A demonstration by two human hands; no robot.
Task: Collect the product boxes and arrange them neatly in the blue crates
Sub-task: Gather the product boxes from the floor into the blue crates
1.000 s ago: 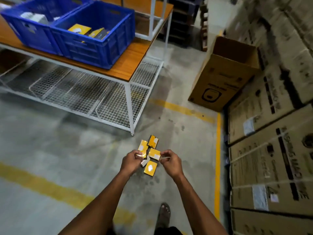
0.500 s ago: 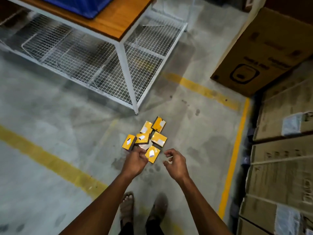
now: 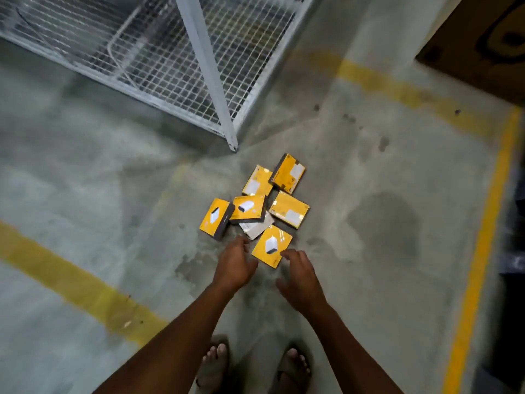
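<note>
A cluster of small yellow boxes (image 3: 257,207) with dark edges and white product pictures or labels lies on the grey concrete floor (image 3: 85,172) at the centre of the frame, just below the white table leg (image 3: 211,78); a white box (image 3: 257,227) sits among them. The nearest box (image 3: 272,245) lies between the two hands. The left hand (image 3: 234,264) and right hand (image 3: 301,275) reach in with fingers loosely spread, gripping nothing; the right fingertips (image 3: 285,254) overlap the nearest box's lower edge.
</note>
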